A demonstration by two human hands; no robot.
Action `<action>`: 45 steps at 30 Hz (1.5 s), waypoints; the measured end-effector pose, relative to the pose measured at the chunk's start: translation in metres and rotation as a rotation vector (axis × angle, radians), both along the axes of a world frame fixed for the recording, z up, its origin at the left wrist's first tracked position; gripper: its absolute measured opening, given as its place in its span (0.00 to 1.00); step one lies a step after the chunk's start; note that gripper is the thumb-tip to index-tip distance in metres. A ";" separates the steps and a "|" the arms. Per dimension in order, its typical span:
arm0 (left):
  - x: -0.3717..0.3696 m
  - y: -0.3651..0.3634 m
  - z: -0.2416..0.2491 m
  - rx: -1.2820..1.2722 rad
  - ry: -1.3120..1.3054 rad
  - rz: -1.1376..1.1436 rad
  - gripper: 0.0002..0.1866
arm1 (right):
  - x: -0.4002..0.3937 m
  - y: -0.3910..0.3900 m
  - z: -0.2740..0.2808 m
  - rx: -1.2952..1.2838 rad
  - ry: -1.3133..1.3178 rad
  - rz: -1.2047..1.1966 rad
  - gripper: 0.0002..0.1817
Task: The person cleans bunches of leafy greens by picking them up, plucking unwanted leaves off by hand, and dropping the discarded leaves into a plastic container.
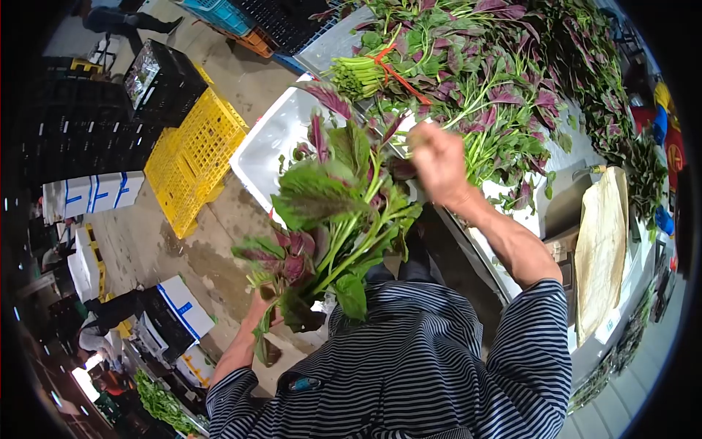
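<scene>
A loose bunch of green and purple leafy stems (344,212) hangs in front of my striped shirt. My left hand (265,311) is at its lower left end, mostly covered by leaves, with its fingers hidden. Beside the bunch, my right hand (436,162) is raised over the table edge, its fingers curled and blurred; what it holds, if anything, is too small to make out. Behind the bunch sits a white tub (257,150) with bits of leaf in it. A bundle of stems tied with a red band (387,66) lies on the leafy pile.
More leafy greens (504,73) cover the metal table (333,44) at the top and right. A yellow crate (194,157), black crates (80,121) and white boxes (95,196) stand at the left. Brown cardboard (601,249) lies at the right. Another person's legs (135,23) show at the top left.
</scene>
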State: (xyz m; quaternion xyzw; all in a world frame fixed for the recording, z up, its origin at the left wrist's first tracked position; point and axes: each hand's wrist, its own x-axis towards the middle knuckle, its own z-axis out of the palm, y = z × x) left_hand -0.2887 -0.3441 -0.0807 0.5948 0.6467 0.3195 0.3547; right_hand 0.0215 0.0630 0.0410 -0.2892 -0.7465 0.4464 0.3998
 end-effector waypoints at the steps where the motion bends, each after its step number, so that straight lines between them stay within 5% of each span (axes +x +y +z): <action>1: -0.014 -0.027 -0.031 0.078 -0.009 0.017 0.05 | 0.005 0.009 0.005 0.004 0.001 0.003 0.03; 3: -0.009 -0.016 -0.047 0.334 -0.100 0.004 0.05 | 0.013 0.027 0.018 0.128 -0.065 -0.179 0.03; 5: -0.003 0.001 -0.059 0.844 -0.276 -0.038 0.05 | 0.015 0.033 0.009 0.134 -0.152 -0.087 0.02; 6: 0.011 0.027 -0.030 0.849 -0.277 -0.036 0.05 | 0.016 0.036 0.004 0.142 -0.237 -0.005 0.01; 9: 0.028 0.062 0.081 0.066 0.234 -0.225 0.05 | 0.017 0.036 0.007 0.267 -0.321 0.161 0.04; 11: 0.039 0.078 0.109 0.057 0.223 -0.216 0.06 | 0.017 0.032 0.012 0.485 -0.316 0.346 0.11; 16: 0.055 0.098 0.142 -0.011 0.191 -0.204 0.13 | 0.016 0.032 0.019 0.581 -0.432 0.451 0.15; 26: 0.053 0.087 0.134 -0.125 0.116 -0.162 0.19 | 0.028 0.038 0.012 0.795 -0.469 0.474 0.13; 29: 0.049 0.079 0.126 -0.044 0.307 -0.209 0.15 | 0.034 0.040 0.011 0.839 -0.395 0.408 0.13; 34: 0.051 0.073 0.119 -0.113 0.095 -0.098 0.08 | 0.039 0.034 0.014 0.932 -0.316 0.238 0.13; 38: 0.051 0.064 0.116 -0.066 0.315 -0.138 0.05 | 0.040 0.029 0.012 0.953 -0.325 0.184 0.12; 41: 0.047 0.050 0.098 -0.411 -0.279 0.298 0.05 | 0.042 0.026 0.012 0.951 -0.339 0.178 0.11; 45: 0.040 0.052 0.074 -0.256 -0.090 0.140 0.05 | 0.042 0.026 0.009 0.948 -0.342 0.203 0.10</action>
